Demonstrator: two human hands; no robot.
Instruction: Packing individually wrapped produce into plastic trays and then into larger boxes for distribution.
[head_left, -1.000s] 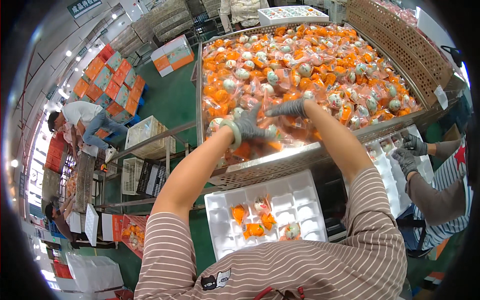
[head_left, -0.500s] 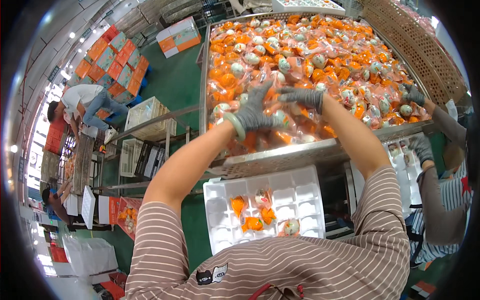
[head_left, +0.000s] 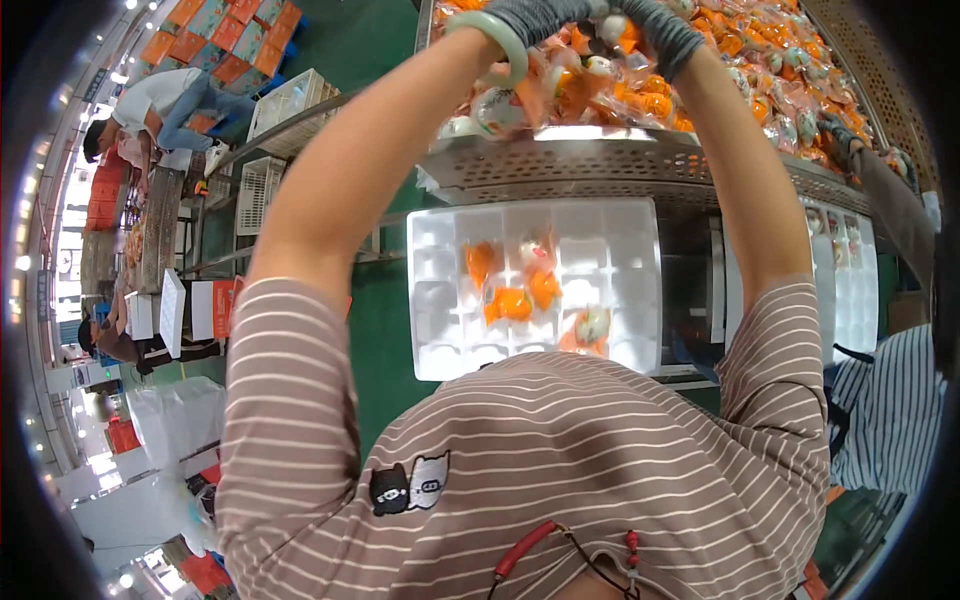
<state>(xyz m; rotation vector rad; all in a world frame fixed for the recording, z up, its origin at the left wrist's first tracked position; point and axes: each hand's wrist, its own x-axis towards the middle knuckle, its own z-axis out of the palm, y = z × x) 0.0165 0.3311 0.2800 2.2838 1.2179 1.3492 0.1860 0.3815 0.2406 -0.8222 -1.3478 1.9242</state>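
My left hand [head_left: 535, 16], in a grey glove with a pale green bangle at the wrist, reaches to the top edge of the head view. Close beside it is my right hand [head_left: 662, 34], gloved alike. Both are over plastic-wrapped round packets [head_left: 650, 103], some orange and some whitish, heaped in a metal bin [head_left: 600, 165]. The fingers are cut off by the frame and blurred, so their grip does not show. Nearer to me lies a white compartment tray [head_left: 632, 285], holding several packets, among them an orange one [head_left: 508, 304] and a whitish one [head_left: 592, 325].
At the right, a co-worker's gloved hand [head_left: 840, 132] is at the same bin, above another white tray [head_left: 852, 290]. Metal rails and a white crate [head_left: 260, 195] stand to the left. Farther off, a person [head_left: 160, 108] bends over near stacked orange boxes [head_left: 225, 35].
The view has tipped down, so the bin and my hands sit higher in the picture. My hands have drawn together over the packets. The tray's packets look unchanged.
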